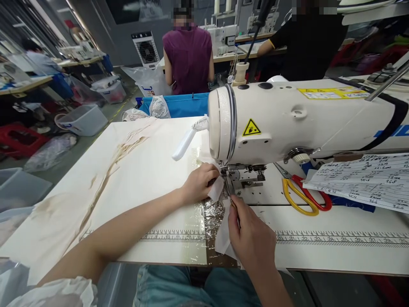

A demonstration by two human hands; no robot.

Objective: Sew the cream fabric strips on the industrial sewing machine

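My left hand (201, 183) is closed at the needle area of the sewing machine (271, 123), fingers curled over a small pale piece of fabric (216, 189). Just to the right and nearer me, my right hand (254, 234) is wrapped round slim metal tweezers (228, 187), whose tips point toward the presser foot (224, 169). A pale fabric strip (223, 234) hangs from beside the right hand toward the table edge. The fingertips of the left hand are partly hidden by the fabric.
Scissors with yellow and red handles (300, 196) lie right of the machine bed, beside handwritten sheets (361, 179). Thin cream fabric pieces (105, 183) lie along the table's left side. A printed ruler (338, 238) runs along the front. Two people sit beyond the machine.
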